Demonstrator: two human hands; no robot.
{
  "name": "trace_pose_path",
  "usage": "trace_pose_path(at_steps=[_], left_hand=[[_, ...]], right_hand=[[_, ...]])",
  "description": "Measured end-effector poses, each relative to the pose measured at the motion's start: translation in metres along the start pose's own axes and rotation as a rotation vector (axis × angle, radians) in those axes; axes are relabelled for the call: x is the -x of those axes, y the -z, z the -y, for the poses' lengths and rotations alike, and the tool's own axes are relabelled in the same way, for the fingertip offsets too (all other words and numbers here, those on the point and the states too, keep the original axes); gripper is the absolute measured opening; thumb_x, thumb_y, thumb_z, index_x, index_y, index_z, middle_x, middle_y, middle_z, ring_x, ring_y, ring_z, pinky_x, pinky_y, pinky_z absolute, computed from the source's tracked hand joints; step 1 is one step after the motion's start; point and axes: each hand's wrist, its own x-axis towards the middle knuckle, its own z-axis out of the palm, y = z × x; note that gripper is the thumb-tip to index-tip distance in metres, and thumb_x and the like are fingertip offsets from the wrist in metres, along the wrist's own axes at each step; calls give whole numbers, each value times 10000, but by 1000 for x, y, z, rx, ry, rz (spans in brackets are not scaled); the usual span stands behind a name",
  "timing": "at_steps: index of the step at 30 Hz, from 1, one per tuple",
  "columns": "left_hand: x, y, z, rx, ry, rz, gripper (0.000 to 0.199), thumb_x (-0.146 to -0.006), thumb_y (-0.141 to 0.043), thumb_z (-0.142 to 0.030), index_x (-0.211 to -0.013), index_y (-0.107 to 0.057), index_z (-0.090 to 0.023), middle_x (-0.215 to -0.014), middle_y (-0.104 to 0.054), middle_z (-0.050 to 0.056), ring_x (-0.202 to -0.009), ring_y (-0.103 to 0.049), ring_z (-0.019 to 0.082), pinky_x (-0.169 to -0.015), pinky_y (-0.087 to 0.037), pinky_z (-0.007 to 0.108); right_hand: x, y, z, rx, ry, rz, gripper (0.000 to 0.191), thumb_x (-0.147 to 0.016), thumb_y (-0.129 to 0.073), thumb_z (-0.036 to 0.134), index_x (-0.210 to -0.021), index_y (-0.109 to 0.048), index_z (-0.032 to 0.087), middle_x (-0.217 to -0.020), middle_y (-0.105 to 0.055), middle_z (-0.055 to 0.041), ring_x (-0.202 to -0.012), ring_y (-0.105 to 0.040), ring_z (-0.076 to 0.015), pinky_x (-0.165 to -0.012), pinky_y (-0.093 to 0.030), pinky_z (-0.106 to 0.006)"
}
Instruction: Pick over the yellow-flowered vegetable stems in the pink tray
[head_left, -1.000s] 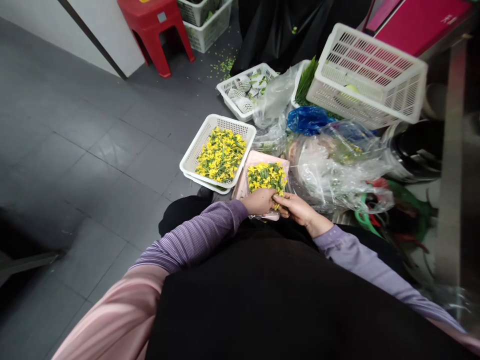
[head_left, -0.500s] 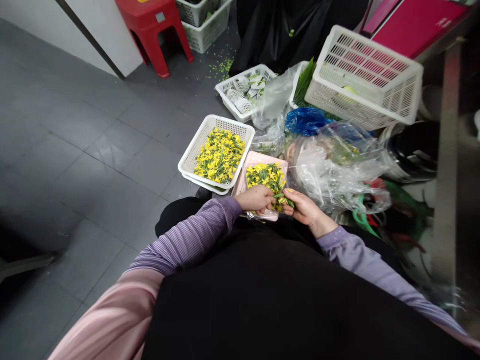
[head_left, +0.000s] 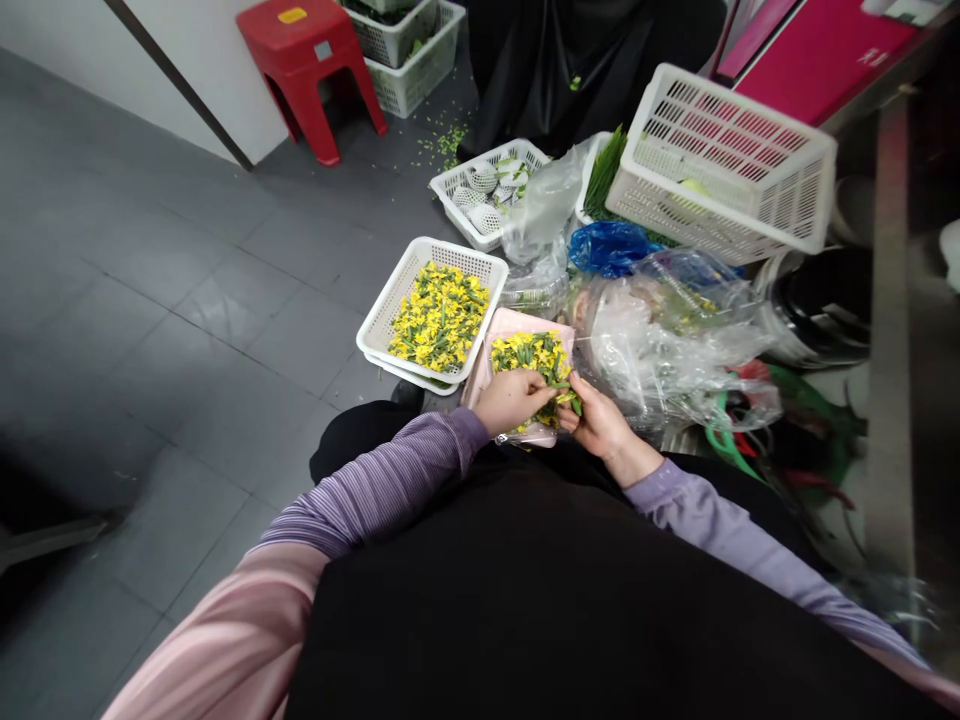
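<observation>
Yellow-flowered green buds [head_left: 525, 350] lie heaped on clear plastic over a pink tray [head_left: 511, 320] in front of me. My right hand [head_left: 600, 422] is closed round a small bunch of these flower buds [head_left: 574, 400] at the tray's right edge. From the left, my left hand [head_left: 514, 400] reaches over the tray, its fingers pinched at the same bunch. What exactly its fingertips grip is partly hidden. Left of the tray stands a white basket [head_left: 380, 318] full of the same yellow flower buds, stacked on another basket.
Clear plastic bags [head_left: 637, 340] and a blue bag [head_left: 611, 247] crowd the right side. A large white crate [head_left: 795, 185] tilts behind them. Farther back are a basket with net-wrapped items [head_left: 480, 195], a red stool [head_left: 311, 65] and a person in black [head_left: 540, 90].
My left hand has turned and shifted slightly, its fingers now over the bunch. The right hand has moved a little left, still holding the buds. The camera view has tilted slightly.
</observation>
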Motion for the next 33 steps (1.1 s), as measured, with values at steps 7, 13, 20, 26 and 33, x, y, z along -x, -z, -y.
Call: trace_pose_path(at_steps=[7, 13, 20, 26, 33], left_hand=[[1, -21, 10, 91, -21, -88, 212, -708, -563, -250, -884, -648, -167, -765, -578, 0, -678, -520, 81, -665, -427, 199], [6, -17, 9, -210, -50, -134, 188, -742, -529, -277, -866, -650, -204, -841, -543, 13, -741, -529, 101, -712, -429, 216], [8, -13, 4, -352, -91, -20, 196, -798, -430, -235, -849, -603, -156, -869, -533, 43, -757, -532, 117, -728, -433, 237], [6, -12, 5, -363, -137, 68, 168, -772, -409, -180, -775, -574, -145, -809, -555, 53, -742, -533, 129, -725, -432, 247], [1, -7, 18, -408, 118, 191, 183, -699, -466, -145, -779, -629, -129, -805, -626, 101, -787, -579, 187, -716, -436, 278]], right_hand=[[-3, -12, -14, -133, 12, -135, 299, -715, -575, 473, -754, -472, 196, -500, -435, 67, -340, -307, -33, -327, -248, -163], [1, -30, -26, -107, 97, -182, 348, -697, -562, 533, -707, -460, 200, -463, -422, 72, -347, -362, -52, -341, -293, -180], [2, -33, -29, -84, 91, -177, 352, -692, -570, 528, -677, -447, 199, -442, -429, 72, -329, -343, -51, -331, -285, -179], [4, -19, -22, -69, 73, -217, 281, -688, -617, 407, -644, -439, 195, -456, -433, 67, -334, -339, -49, -315, -274, -173], [17, 51, 30, -120, 81, -121, 116, -640, -568, 213, -587, -468, 189, -581, -511, 13, -509, -494, -95, -426, -429, -216]])
